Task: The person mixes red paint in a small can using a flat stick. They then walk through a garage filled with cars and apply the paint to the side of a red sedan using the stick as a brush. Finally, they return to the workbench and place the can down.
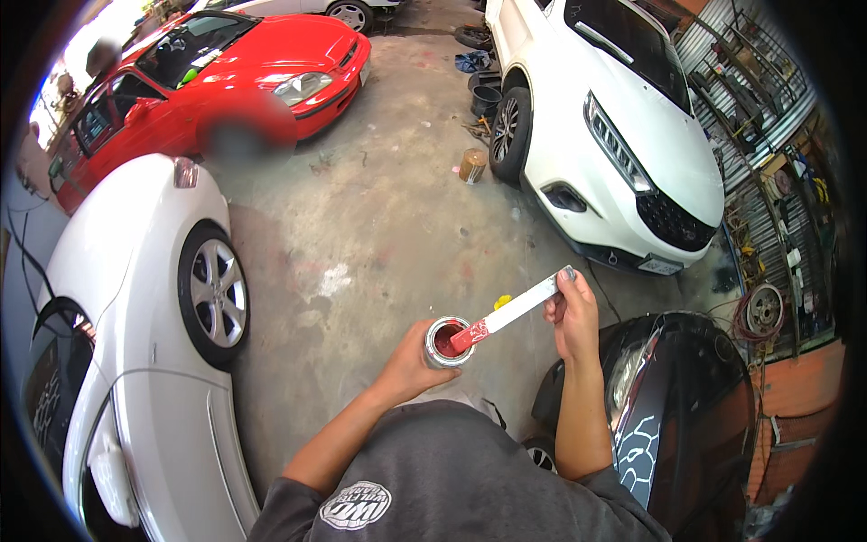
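Note:
My left hand is wrapped round a small open metal can, held upright in front of my body. Dark red paint shows inside its rim. Between the thumb and fingers of my right hand is the upper end of a flat white stirring stick. The stick slants down to the left, and its lower end, coated in red paint, lies over the mouth of the can. Whether its tip touches the paint or the rim, I cannot tell. A small yellow thing shows just behind the stick.
A silver-white car stands close on my left, a red car beyond it. Ahead right is a white SUV; a dark car is near my right arm. A brown can and black bucket sit on the concrete floor.

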A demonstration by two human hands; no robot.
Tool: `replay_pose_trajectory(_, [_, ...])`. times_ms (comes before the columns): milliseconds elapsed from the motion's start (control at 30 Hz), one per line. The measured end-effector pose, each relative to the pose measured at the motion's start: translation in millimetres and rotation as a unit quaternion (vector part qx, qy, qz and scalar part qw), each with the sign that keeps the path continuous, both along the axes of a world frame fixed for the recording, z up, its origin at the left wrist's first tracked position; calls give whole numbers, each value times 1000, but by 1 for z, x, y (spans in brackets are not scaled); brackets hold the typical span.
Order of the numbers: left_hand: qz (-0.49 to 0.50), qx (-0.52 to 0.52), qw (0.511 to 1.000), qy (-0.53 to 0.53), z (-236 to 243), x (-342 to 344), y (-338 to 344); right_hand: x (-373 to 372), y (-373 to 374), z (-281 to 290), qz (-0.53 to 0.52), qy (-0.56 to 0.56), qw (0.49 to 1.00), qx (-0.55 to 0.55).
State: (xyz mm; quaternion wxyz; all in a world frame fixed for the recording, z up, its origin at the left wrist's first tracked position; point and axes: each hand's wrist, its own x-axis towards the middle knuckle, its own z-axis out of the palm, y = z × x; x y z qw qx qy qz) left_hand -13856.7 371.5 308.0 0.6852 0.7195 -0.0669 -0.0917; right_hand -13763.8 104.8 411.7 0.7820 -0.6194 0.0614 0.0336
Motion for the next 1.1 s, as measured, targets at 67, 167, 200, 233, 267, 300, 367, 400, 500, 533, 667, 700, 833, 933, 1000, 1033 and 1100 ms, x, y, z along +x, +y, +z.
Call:
replay_pose_trajectory(67, [-10, 16, 1000, 2, 1, 60, 6, 59, 7, 3, 2, -8, 1000, -23])
replay_pose_trajectory(167, [-23, 37, 999, -5, -5, 156, 23, 155, 30, 4, 12, -32, 997, -66])
replay_pose_trajectory(200, [-26, 36, 999, -9, -10, 190, 32, 190, 40, 4, 18, -43, 996, -80])
replay_pose_trajectory(233, [-30, 35, 999, -13, -15, 222, 40, 224, 53, 3, 18, -45, 996, -79])
replay_pose_trajectory(267, [-37, 32, 999, -8, -18, 256, 51, 256, 62, 0, 25, -48, 995, -83])
replay_pose_trajectory(300, [-45, 30, 999, -4, -20, 288, 62, 289, 71, -3, 32, -50, 994, -87])
replay_pose_trajectory(367, [-56, 26, 998, -3, -25, 353, 83, 352, 90, -8, 30, -55, 993, -96])
replay_pose_trajectory(400, [-59, 23, 998, -6, -29, 386, 93, 382, 99, -10, 23, -50, 994, -93])
replay_pose_trajectory(500, [-68, 28, 997, -8, -27, 477, 121, 466, 119, -17, 10, -33, 997, -71])
replay_pose_trajectory(533, [-71, 32, 997, -8, -24, 506, 128, 494, 124, -17, -1, -28, 997, -68])
replay_pose_trajectory(667, [-85, 33, 996, -7, -32, 639, 147, 616, 140, -24, -31, -13, 998, -44])
replay_pose_trajectory(700, [-93, 35, 995, -7, -37, 672, 150, 646, 141, -28, -33, -13, 999, -38])
replay_pose_trajectory(833, [-100, 39, 994, -2, -67, 793, 151, 765, 141, -62, -33, 10, 999, -34])
replay_pose_trajectory(933, [-108, 42, 993, -12, -68, 915, 142, 885, 132, -71, -20, -9, 999, -47])
replay_pose_trajectory(1000, [-98, 18, 995, 16, -75, 979, 137, 959, 135, -78, -9, -20, 998, -63])
replay_pose_trajectory(1033, [-93, 6, 995, 30, -80, 1009, 135, 994, 136, -79, 22, -38, 997, -69])
replay_pose_trajectory(1100, [-79, 43, 996, 7, -81, 1073, 133, 1063, 143, -77, 57, -28, 990, -127])
